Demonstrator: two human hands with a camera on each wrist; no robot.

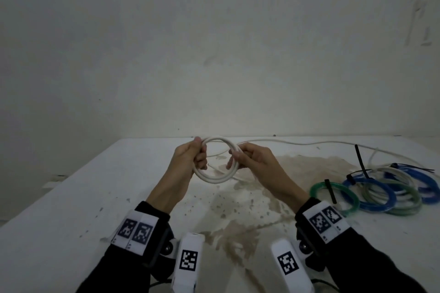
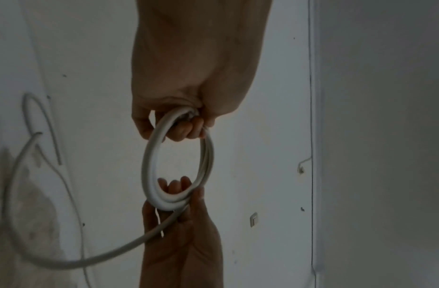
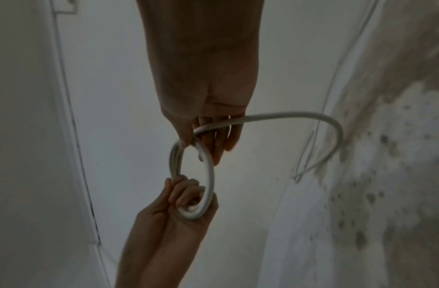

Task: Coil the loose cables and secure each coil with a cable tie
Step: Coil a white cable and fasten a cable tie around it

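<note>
A white cable is wound into a small coil (image 1: 215, 178) held above the table between both hands. My left hand (image 1: 193, 157) grips the coil's left side with curled fingers (image 2: 186, 130). My right hand (image 1: 242, 156) pinches the coil's right side between thumb and fingers (image 3: 213, 144). The cable's loose tail (image 1: 297, 143) runs from the right hand along the table's far edge to the right; in the right wrist view the tail (image 3: 312, 117) arcs away from the hand.
Several tied coils of blue, green and grey tubing (image 1: 381, 192) lie at the right of the stained white table (image 1: 71, 197). Black cable ties (image 1: 329, 191) rest on them. A wall stands close behind the table.
</note>
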